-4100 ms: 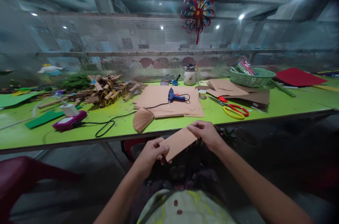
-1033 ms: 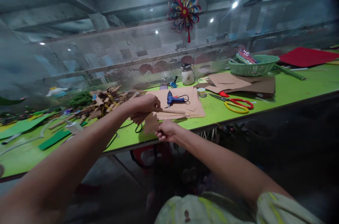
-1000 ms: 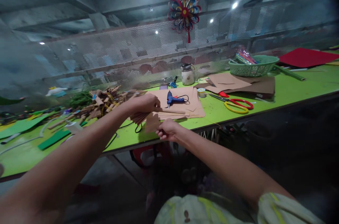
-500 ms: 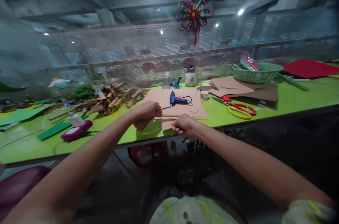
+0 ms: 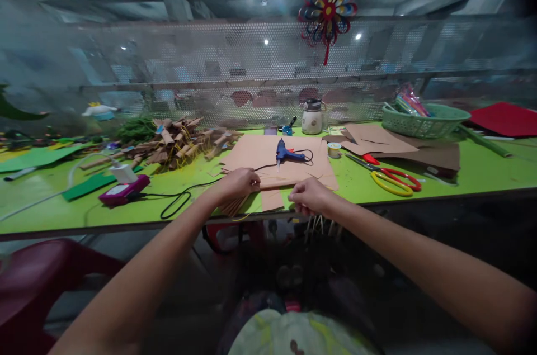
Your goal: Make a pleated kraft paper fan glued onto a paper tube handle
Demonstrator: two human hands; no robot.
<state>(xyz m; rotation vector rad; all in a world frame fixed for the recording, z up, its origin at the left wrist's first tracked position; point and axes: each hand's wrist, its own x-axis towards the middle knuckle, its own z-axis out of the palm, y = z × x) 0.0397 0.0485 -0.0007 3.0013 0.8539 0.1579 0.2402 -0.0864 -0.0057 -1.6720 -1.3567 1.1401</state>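
Observation:
My left hand [image 5: 245, 181] is closed, its fingertips pinching the near left edge of the brown paper [image 5: 241, 148]. A narrow folded or rolled strip [image 5: 283, 183] runs along that edge. Just right of it, my right hand [image 5: 311, 197] has its fingers curled together; whatever is between them is too small to make out. Between the hands a small brown paper piece [image 5: 272, 200] lies at the table's front edge. A blue glue gun [image 5: 289, 154] rests on the large sheet. Narrow paper strips [image 5: 234, 207] lie partly under my left hand.
Red-and-yellow-handled scissors [image 5: 394, 180] and a small spool [image 5: 334, 149] lie to the right. Paper rolls [image 5: 176, 142] are heaped left, near a purple power block [image 5: 125, 189] with a black cord. A jug [image 5: 312, 117] and green basket [image 5: 425, 119] stand behind.
My right hand has come away from the small paper piece, which now lies between my hands. The left hand stays at the paper's edge. The view has shifted slightly.

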